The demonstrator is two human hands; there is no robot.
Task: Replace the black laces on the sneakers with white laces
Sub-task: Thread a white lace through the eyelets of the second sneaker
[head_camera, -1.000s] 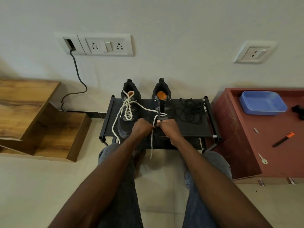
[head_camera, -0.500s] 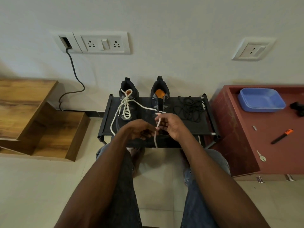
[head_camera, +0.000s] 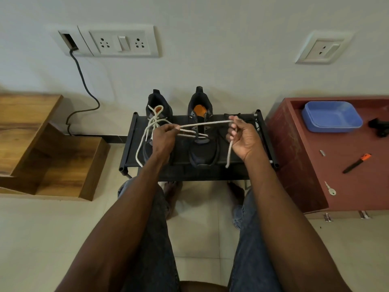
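Two dark sneakers stand on a low black rack against the wall. The left sneaker is laced with a tied white lace. The right sneaker, with an orange insole, carries a white lace through its lowest eyelets. My left hand pinches one end of that lace. My right hand grips the other end, stretched taut above the shoe, with its tail hanging down. Removed black laces lie on the rack, partly hidden behind my right hand.
A red cabinet top at the right holds a blue tray, an orange-tipped black tool and a key. Wooden steps stand at the left. A black cable runs down the wall. My knees are below the rack.
Both hands rose from the right sneaker's toe and moved apart, drawing the white lace out taut; my right hand went right and up, my left went left.
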